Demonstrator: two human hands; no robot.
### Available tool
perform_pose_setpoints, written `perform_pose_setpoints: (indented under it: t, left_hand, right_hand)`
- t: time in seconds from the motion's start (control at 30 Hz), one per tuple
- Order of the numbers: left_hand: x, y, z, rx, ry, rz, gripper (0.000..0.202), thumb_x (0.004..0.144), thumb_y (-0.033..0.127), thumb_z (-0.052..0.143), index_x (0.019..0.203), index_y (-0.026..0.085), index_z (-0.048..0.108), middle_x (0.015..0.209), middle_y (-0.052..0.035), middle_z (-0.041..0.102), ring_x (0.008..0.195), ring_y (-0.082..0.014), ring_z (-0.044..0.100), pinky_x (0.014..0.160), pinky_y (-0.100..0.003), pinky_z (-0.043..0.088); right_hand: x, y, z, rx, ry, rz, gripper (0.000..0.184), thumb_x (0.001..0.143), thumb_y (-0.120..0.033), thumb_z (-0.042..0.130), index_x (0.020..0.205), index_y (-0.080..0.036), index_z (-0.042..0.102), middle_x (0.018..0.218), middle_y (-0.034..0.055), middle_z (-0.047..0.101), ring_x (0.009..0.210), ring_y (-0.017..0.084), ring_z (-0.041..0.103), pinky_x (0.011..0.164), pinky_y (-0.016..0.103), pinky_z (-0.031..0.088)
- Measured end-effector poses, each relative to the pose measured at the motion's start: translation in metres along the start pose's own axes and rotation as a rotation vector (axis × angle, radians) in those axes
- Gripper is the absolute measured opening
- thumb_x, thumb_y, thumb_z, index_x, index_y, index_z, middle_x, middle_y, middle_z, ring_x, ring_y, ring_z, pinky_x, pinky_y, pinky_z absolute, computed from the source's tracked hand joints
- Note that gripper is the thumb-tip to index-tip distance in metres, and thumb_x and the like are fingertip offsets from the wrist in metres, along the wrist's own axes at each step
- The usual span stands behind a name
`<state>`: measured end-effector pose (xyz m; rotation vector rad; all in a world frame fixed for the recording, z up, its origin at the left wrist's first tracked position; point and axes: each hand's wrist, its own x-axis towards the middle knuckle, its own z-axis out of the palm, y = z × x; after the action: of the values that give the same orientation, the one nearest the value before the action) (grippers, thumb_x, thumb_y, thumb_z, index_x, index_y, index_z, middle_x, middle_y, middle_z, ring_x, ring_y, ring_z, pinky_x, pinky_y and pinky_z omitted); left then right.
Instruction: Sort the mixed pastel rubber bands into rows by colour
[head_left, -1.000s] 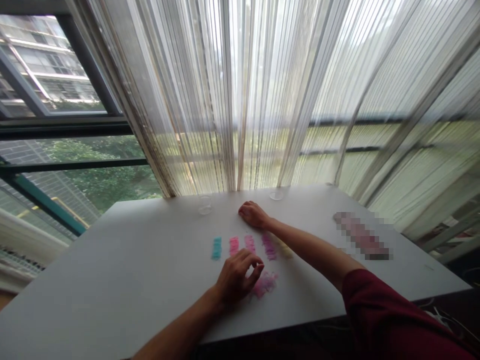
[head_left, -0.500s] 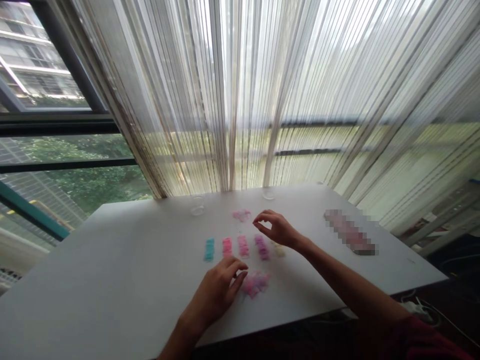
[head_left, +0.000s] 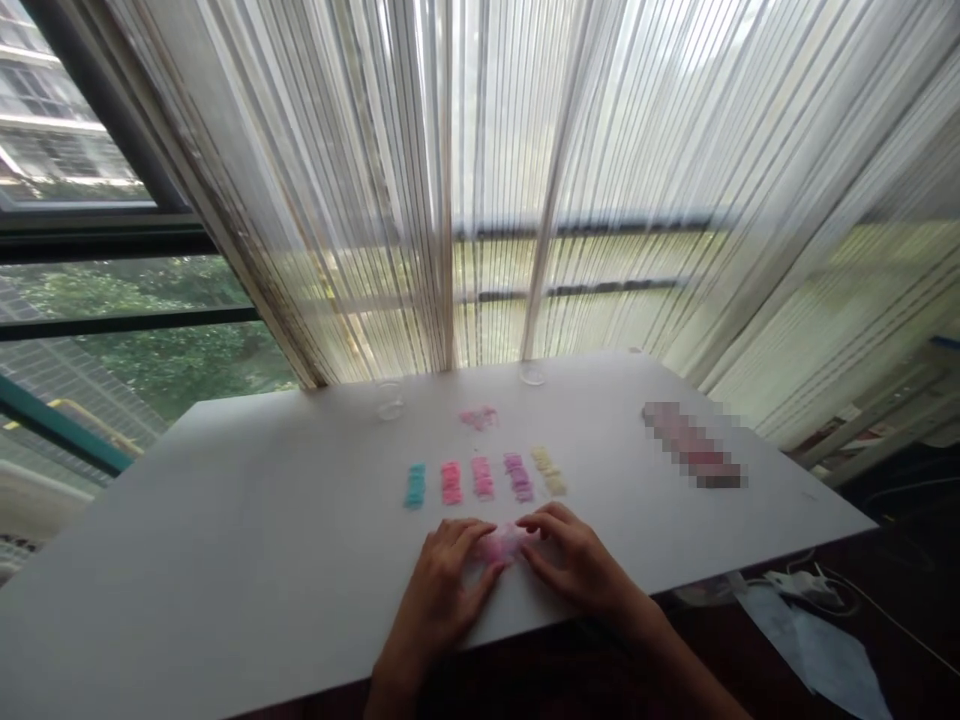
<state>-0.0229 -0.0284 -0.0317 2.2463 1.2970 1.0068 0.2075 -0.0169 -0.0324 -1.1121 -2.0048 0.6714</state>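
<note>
A loose heap of small pink and pale purple pieces [head_left: 501, 543] lies near the front edge of the white table, too small to name. My left hand [head_left: 448, 572] cups its left side, thumb and fingers apart. From the right, my right hand [head_left: 574, 560] curves around the same heap, its fingers also apart and at the heap's edge. Beyond the hands, small pieces lie sorted by colour in short columns: teal [head_left: 415, 486], bright pink [head_left: 451, 482], lighter pink [head_left: 482, 479], purple [head_left: 517, 477] and cream [head_left: 549, 471].
Farther back on the white table [head_left: 262, 540] is a smaller pink heap [head_left: 478, 417]. Clear round dishes [head_left: 390, 405] stand at the back left, another clear dish [head_left: 533, 375] at the back middle. A blurred-out reddish object [head_left: 694, 447] lies at the right. A string curtain [head_left: 495, 200] hangs behind.
My right hand has come down from beside the far pink heap to the near heap. My left hand has shifted slightly along that heap's left side. The view has tilted slightly.
</note>
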Motion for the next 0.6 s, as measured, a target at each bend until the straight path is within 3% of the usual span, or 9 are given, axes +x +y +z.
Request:
perform_pose_setpoints:
  t: [0.13, 0.3, 0.6]
  left_hand:
    - [-0.009, -0.007, -0.008, -0.086, 0.051, -0.051, 0.032, 0.092, 0.024, 0.066, 0.124, 0.026, 0.063, 0.117, -0.0069, 0.069, 0.103, -0.0222, 0.068, 0.091, -0.039, 0.06]
    - [-0.018, -0.013, -0.015, -0.044, 0.04, -0.123, 0.021, 0.092, 0.023, 0.061, 0.112, 0.024, 0.068, 0.104, -0.007, 0.07, 0.09, -0.0212, 0.07, 0.083, -0.037, 0.062]
    - [-0.009, -0.001, -0.013, 0.057, 0.135, 0.007, 0.019, 0.093, 0.027, 0.065, 0.112, 0.025, 0.07, 0.104, -0.0076, 0.071, 0.092, -0.0237, 0.07, 0.083, -0.04, 0.062]
  right_hand:
    - [0.003, 0.002, 0.0, -0.011, 0.017, 0.015, 0.015, 0.094, -0.024, 0.064, 0.108, -0.022, 0.07, 0.096, 0.0055, 0.067, 0.088, 0.019, 0.066, 0.082, 0.031, 0.056]
    - [0.005, 0.006, 0.001, -0.022, 0.023, -0.005, 0.011, 0.096, -0.024, 0.06, 0.095, -0.021, 0.071, 0.089, 0.0046, 0.066, 0.08, 0.017, 0.064, 0.076, 0.029, 0.054]
    - [0.007, 0.003, -0.001, 0.043, 0.045, 0.019, 0.011, 0.094, -0.026, 0.063, 0.09, -0.022, 0.073, 0.083, 0.0037, 0.066, 0.074, 0.017, 0.062, 0.072, 0.028, 0.055]
